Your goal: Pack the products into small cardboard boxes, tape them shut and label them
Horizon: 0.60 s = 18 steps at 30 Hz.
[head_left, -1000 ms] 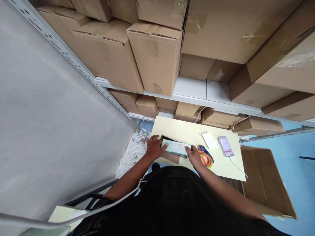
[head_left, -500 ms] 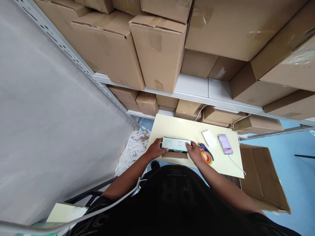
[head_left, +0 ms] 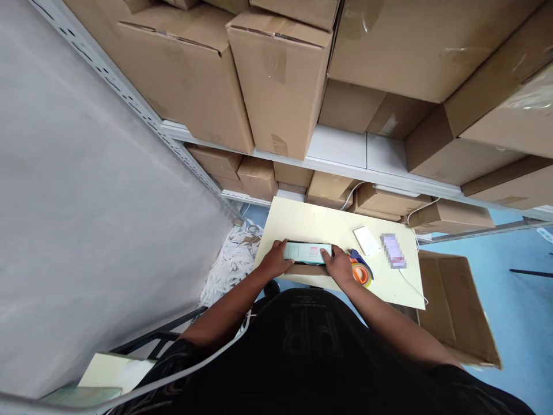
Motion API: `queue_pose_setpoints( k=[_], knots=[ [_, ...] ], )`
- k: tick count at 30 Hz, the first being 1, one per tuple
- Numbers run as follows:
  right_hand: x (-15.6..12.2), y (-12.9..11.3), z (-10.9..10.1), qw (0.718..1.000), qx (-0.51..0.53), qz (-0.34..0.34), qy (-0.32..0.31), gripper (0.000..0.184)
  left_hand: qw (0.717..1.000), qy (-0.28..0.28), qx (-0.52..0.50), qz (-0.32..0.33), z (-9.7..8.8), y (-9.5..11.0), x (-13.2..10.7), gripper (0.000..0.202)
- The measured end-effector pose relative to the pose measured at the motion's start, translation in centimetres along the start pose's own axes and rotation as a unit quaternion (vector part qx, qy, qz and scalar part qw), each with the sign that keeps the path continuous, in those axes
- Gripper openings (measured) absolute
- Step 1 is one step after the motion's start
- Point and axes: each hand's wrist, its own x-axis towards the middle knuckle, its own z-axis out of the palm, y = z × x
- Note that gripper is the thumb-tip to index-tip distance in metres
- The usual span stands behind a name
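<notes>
A pale teal printed box [head_left: 302,252] lies lengthwise in an open brown cardboard box [head_left: 307,270], whose flap points toward me. My left hand [head_left: 275,260] is closed around the left end of the cardboard box, its thumb at the near corner. At the right end, my right hand [head_left: 339,265] grips the cardboard box with its thumb pressed on top of the teal box. The undersides of both hands are hidden. Just right of my right hand lies a blue tape dispenser [head_left: 368,275] with an orange and yellow tape roll [head_left: 360,273].
On the cream table [head_left: 311,214] are a small white box [head_left: 366,240] and a blurred-out phone [head_left: 393,251] on a cable. Shelves [head_left: 339,147] with cardboard boxes rise behind. Paper strips [head_left: 228,259] cover the floor left; a large open carton [head_left: 458,305] stands right.
The teal box sits slightly lower inside the cardboard box, mainly at its right end. My right thumb has shifted a little left along its top. The camera view has moved slightly.
</notes>
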Motion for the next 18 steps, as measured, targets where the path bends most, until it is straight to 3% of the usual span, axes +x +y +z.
queue_pose_setpoints(
  k=[3,8,11,14,18],
  knots=[
    [-0.3,0.5,0.2,0.999,0.003,-0.034,-0.010,0.061,1.000,0.000,0.007,0.001,0.3,0.1,-0.2,0.089],
    [-0.9,1.7,1.5,0.999,0.021,-0.039,-0.020,0.088,0.988,0.097,0.108,0.056,1.0,0.9,-1.7,0.066],
    [-1.0,2.0,2.1,0.999,0.010,-0.052,0.002,0.088,0.979,0.059,0.148,0.130,1.4,1.5,-1.9,0.048],
    [-0.9,2.2,1.9,0.996,-0.003,-0.093,0.006,0.088,0.971,0.004,0.144,0.190,1.6,1.9,-1.0,0.065],
    [-0.8,3.2,1.3,0.991,0.016,-0.123,-0.041,0.086,0.977,0.000,0.134,0.166,1.6,2.6,0.9,0.092]
  ],
)
